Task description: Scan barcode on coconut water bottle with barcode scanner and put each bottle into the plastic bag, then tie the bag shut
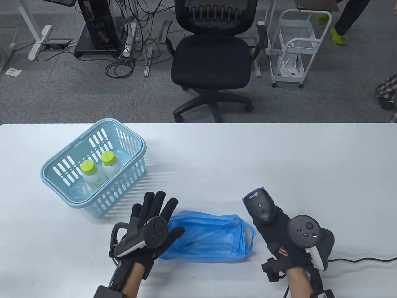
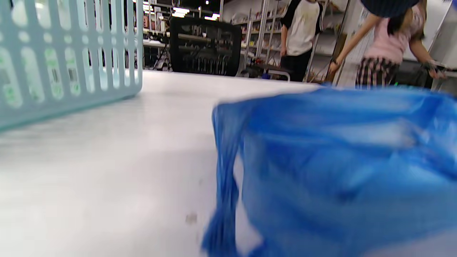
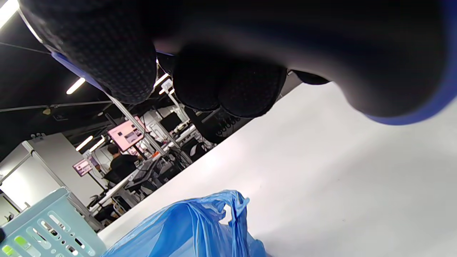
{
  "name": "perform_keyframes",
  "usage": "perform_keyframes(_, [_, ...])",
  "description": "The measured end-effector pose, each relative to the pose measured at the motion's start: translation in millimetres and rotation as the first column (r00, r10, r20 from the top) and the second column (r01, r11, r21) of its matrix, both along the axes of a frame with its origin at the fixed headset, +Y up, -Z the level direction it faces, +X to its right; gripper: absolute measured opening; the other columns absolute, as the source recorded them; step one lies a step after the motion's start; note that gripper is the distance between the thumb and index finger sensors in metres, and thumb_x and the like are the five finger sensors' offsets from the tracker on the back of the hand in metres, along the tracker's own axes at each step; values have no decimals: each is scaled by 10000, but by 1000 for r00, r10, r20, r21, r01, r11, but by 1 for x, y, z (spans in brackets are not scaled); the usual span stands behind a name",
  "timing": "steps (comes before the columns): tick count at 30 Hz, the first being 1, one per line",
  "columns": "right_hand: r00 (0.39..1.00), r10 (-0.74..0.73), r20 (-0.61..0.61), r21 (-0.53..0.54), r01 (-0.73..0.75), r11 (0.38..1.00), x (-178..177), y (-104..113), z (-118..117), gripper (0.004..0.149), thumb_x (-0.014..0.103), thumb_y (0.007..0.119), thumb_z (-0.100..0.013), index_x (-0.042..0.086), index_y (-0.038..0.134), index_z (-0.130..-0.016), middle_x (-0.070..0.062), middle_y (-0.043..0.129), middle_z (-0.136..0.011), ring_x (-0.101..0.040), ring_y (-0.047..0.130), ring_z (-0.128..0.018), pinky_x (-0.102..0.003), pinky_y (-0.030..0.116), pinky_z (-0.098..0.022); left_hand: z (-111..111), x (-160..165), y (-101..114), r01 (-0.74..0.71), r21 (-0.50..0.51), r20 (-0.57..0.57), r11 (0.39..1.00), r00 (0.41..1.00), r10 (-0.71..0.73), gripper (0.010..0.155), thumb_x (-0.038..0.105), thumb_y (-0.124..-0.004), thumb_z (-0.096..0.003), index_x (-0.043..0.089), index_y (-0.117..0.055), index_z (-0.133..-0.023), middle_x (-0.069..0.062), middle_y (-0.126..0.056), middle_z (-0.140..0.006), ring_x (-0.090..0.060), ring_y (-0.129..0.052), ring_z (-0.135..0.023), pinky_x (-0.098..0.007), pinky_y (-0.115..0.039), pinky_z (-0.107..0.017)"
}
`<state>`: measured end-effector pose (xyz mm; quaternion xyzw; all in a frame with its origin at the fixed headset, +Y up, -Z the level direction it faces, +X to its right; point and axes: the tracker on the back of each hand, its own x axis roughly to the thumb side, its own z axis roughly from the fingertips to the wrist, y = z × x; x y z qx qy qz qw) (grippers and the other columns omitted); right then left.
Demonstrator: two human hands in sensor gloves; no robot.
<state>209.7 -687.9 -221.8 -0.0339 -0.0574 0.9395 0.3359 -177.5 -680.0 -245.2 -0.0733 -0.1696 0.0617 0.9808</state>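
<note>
Two white coconut water bottles with lime-green caps, one [image 1: 89,175] beside the other [image 1: 110,165], stand in a light blue basket [image 1: 59,164] at the table's left. A blue plastic bag [image 1: 211,237] lies flat near the front edge between my hands; it fills the left wrist view [image 2: 339,171] and shows low in the right wrist view [image 3: 192,228]. My left hand [image 1: 155,214] hovers with straight, spread fingers just in front of the basket, at the bag's left end, holding nothing. My right hand [image 1: 273,226] grips a dark barcode scanner [image 1: 260,206], its head pointing away from me.
The scanner's cable [image 1: 359,260] trails off to the right along the table. Beyond the table's far edge stand a black office chair [image 1: 214,59] and a white trolley [image 1: 294,46]. People move in the background of the left wrist view.
</note>
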Motion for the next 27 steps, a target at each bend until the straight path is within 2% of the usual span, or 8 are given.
perform_keyframes(4, [1000,-1,-1,13,1,1000,3,-2,3,477,435,896,-526,218,758,-929,23,924,-798,-217,999,-690,-522,810,-610,-28,-35,52,19,16,-64,1000,998,-18,810,678,-625,-669,319,-268,-1300,-96,-128,-1369,-432,-156,-1236,-682,-277,-835])
perform_keyframes(6, [1000,-7,4,15,7,1000,5,-4,4,475,435,894,-528,218,759,-928,21,925,-798,-220,997,-692,-522,808,-611,-50,-64,79,30,28,-147,999,989,-26,799,646,-671,-669,303,-319,-1298,-99,-231,-1374,-433,-238,-1246,-673,-311,-840])
perform_keyframes(9, [1000,-14,2,10,14,1000,7,-7,4,479,437,892,-528,217,754,-932,21,923,-800,-218,997,-696,-523,806,-614,-85,-107,98,44,-32,-270,999,961,-51,793,615,-727,-664,281,-377,-1292,-88,-354,-1368,-423,-385,-1244,-656,-384,-845])
perform_keyframes(13, [1000,-5,4,9,5,1000,8,-9,4,477,439,890,-528,220,755,-930,22,922,-802,-218,997,-694,-521,806,-616,-127,-153,90,147,-209,-394,967,892,-221,807,581,-795,-649,271,-404,-1284,-84,-408,-1358,-414,-472,-1235,-640,-453,-845])
perform_keyframes(17, [1000,-1,9,-8,1,1000,11,-12,3,482,441,889,-527,220,752,-933,24,923,-802,-218,996,-701,-520,806,-619,-160,-178,68,193,-379,-406,905,844,-349,854,562,-863,-618,267,-410,-1279,-81,-458,-1345,-396,-598,-1207,-620,-534,-835])
perform_keyframes(20, [1000,4,15,-20,-4,1000,11,-14,2,481,442,888,-527,220,753,-932,23,923,-803,-219,995,-703,-520,805,-620,-176,-181,59,208,-433,-382,877,839,-388,854,546,-894,-605,263,-440,-1270,-87,-544,-1316,-358,-743,-1143,-593,-613,-814])
perform_keyframes(23, [1000,13,18,-25,-12,1000,12,-15,3,482,443,887,-527,220,753,-933,24,922,-805,-218,996,-701,-520,804,-621,-189,-178,55,315,-428,-333,847,817,-472,800,513,-916,-595,257,-521,-1242,-52,-682,-1246,-279,-876,-1042,-547,-697,-782])
perform_keyframes(27, [1000,13,22,-31,-13,999,12,-16,2,483,444,887,-526,221,754,-933,24,921,-807,-219,994,-707,-520,802,-624,-197,-177,47,347,-428,-320,835,805,-499,742,468,-950,-581,249,-604,-1200,-23,-779,-1161,-229,-950,-942,-517,-750,-748])
